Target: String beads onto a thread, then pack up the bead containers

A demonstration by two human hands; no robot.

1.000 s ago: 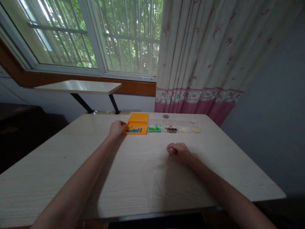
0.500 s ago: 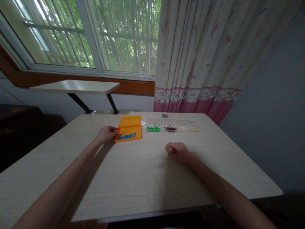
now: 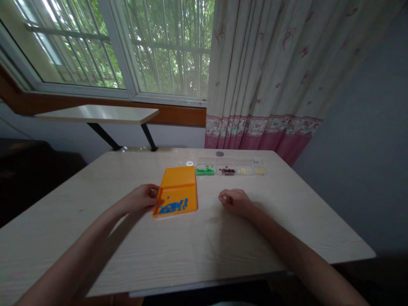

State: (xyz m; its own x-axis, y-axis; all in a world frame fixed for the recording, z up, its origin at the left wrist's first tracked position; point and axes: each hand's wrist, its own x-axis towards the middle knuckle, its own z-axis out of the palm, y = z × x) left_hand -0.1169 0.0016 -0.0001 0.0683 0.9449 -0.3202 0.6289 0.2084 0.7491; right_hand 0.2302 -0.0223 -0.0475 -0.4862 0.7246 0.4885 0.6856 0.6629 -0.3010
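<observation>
An orange case [image 3: 179, 177] lies unfolded on the pale wooden table, left of the middle. Small blue pieces [image 3: 174, 206] are gathered in its near half. My left hand [image 3: 143, 199] grips the case by its left edge, the thumb and fingers closed on it. To the right of the case, my right hand [image 3: 235, 201] rests on the table with its fingers curled together; whether something small is inside them cannot be made out. Beyond it stand clear boxes with green pieces [image 3: 205, 171], dark red pieces [image 3: 227, 170] and yellow pieces [image 3: 245, 171].
A raised white shelf [image 3: 105, 114] on black legs stands at the table's back left. Behind the table are a barred window [image 3: 172, 51] and a patterned curtain [image 3: 255, 76]. A grey round disc [image 3: 219, 154] is at the table's back edge.
The orange case has come nearer to me and slightly right, with my left hand still on its edge. My right hand has hardly moved.
</observation>
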